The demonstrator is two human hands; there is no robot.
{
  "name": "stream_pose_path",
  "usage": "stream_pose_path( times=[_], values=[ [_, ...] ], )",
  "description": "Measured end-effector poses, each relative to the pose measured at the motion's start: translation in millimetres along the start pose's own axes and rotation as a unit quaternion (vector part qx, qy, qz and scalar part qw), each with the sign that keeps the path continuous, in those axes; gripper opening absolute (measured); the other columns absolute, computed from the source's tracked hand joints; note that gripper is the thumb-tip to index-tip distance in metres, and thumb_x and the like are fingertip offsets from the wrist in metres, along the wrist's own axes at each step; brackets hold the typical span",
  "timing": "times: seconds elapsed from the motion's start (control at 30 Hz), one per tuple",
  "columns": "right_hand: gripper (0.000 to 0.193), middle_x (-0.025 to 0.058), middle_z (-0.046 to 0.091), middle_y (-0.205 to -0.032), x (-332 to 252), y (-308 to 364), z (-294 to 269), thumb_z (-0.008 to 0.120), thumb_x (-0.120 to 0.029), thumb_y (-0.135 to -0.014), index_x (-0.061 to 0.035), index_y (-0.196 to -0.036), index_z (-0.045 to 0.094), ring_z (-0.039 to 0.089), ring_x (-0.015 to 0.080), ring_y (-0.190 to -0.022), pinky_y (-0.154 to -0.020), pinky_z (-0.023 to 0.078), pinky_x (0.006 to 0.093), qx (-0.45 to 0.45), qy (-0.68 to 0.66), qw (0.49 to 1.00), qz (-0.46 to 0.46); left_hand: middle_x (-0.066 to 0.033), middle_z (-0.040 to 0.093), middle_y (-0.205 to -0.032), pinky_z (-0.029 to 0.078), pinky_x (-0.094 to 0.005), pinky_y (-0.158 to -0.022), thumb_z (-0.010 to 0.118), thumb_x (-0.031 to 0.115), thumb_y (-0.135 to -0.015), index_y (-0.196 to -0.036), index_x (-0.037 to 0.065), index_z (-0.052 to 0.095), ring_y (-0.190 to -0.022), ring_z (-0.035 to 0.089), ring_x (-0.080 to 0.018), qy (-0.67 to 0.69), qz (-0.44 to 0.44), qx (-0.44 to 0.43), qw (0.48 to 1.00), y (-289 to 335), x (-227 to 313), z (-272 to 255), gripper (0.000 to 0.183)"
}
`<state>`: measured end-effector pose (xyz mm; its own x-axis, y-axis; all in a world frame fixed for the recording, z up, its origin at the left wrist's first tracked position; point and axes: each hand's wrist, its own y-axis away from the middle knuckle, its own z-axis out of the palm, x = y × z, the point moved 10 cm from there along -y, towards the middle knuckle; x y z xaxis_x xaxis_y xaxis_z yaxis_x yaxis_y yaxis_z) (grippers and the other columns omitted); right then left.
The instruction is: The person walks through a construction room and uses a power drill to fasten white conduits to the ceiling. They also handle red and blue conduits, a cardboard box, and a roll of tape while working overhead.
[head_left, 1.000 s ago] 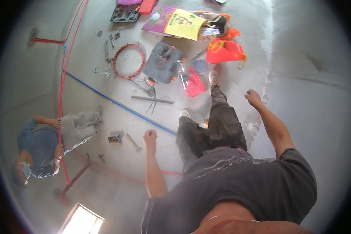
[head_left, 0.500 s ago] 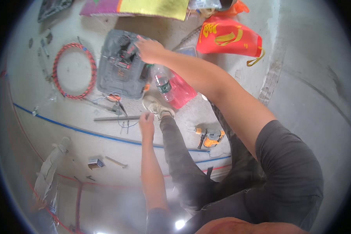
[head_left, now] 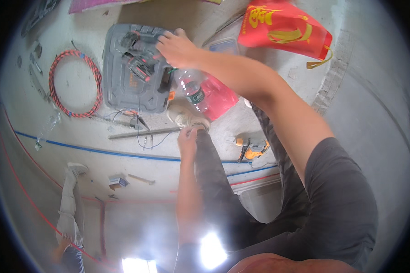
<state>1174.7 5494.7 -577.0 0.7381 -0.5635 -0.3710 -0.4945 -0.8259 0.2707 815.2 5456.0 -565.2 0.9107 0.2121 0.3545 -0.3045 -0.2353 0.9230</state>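
Note:
My right hand [head_left: 176, 49] is over the right side of a grey plastic tool case [head_left: 111, 88], its fingers spread apart; I see nothing held in it. On the case lies a black-and-red power tool [head_left: 139, 67], to the left of that hand. Just below the hand, a clear plastic bottle [head_left: 195, 93] with a dark green label lies against a pink-red plastic bag [head_left: 222, 98]. My left hand [head_left: 187, 141] is beside my shoe [head_left: 182, 117] and trouser leg, fingers curled together; what they hold, if anything, is hidden.
A coil of red-and-black hose or cable [head_left: 53, 91] lies left of the case. Below are a long grey bar [head_left: 134, 134], a thin blue wire, and a blue pipe [head_left: 100, 152]. An orange drill [head_left: 255, 148] and red bag [head_left: 282, 32] are rightward. Another person's leg [head_left: 69, 200] is lower left.
The view has shifted a little. My left hand has moved right, from the bar's end to my ankle. My right hand stays over the case, its fingers now more spread.

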Motion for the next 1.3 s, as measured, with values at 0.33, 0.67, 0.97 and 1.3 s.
stream_pose_path(
  times=[0.33, 0.67, 0.97, 1.3],
  values=[
    [0.061, 0.0198, 0.060, -0.121, 189, 279, -79, 0.076, -0.027, -0.082, -0.0069, -0.134, 0.050, 0.056, 0.0398, -0.115, -0.093, 0.040, 0.0566, 0.181, -0.207, 0.893, 0.356, -0.0036, 0.065, -0.084, 0.047, -0.0271, -0.065, 0.066, 0.018, -0.093, -0.099, -0.001, 0.067, -0.072, 0.061, -0.0118, -0.090, 0.057, 0.020, 0.994, -40, 65, 14, 0.020],
    [0.073, 0.0162, 0.055, -0.134, 352, 374, 15, 0.082, -0.042, -0.077, -0.0085, -0.135, 0.052, 0.045, 0.0433, -0.128, -0.099, 0.039, 0.0636, 0.145, -0.021, 0.781, 0.607, -0.0214, 0.065, -0.123, 0.047, -0.0431, -0.098, 0.067, 0.018, -0.088, -0.123, 0.000, 0.064, -0.115, 0.062, -0.0377, -0.367, 0.214, 0.238, 0.874, -147, 156, -6, 0.039],
    [0.075, 0.0185, 0.047, -0.145, 382, 385, 58, 0.082, -0.041, -0.079, -0.0072, -0.138, 0.049, 0.040, 0.0432, -0.135, -0.106, 0.036, 0.0636, 0.089, -0.040, 0.738, 0.667, -0.0195, 0.069, -0.118, 0.047, -0.0517, -0.094, 0.065, 0.023, -0.087, -0.115, 0.003, 0.063, -0.112, 0.066, -0.0348, -0.518, 0.133, 0.157, 0.830, -180, 153, 28, 0.034],
    [0.035, 0.0186, 0.058, -0.120, 166, 223, 65, 0.068, -0.017, -0.088, -0.0053, -0.120, 0.061, 0.057, 0.0356, -0.116, -0.098, 0.045, 0.0469, 0.171, -0.282, 0.893, 0.308, -0.0156, 0.073, -0.101, 0.054, -0.0471, -0.080, 0.063, 0.025, -0.088, -0.099, 0.005, 0.070, -0.094, 0.072, -0.0336, -0.573, 0.120, 0.212, 0.782, -180, 159, 24, 0.024]
  ],
)
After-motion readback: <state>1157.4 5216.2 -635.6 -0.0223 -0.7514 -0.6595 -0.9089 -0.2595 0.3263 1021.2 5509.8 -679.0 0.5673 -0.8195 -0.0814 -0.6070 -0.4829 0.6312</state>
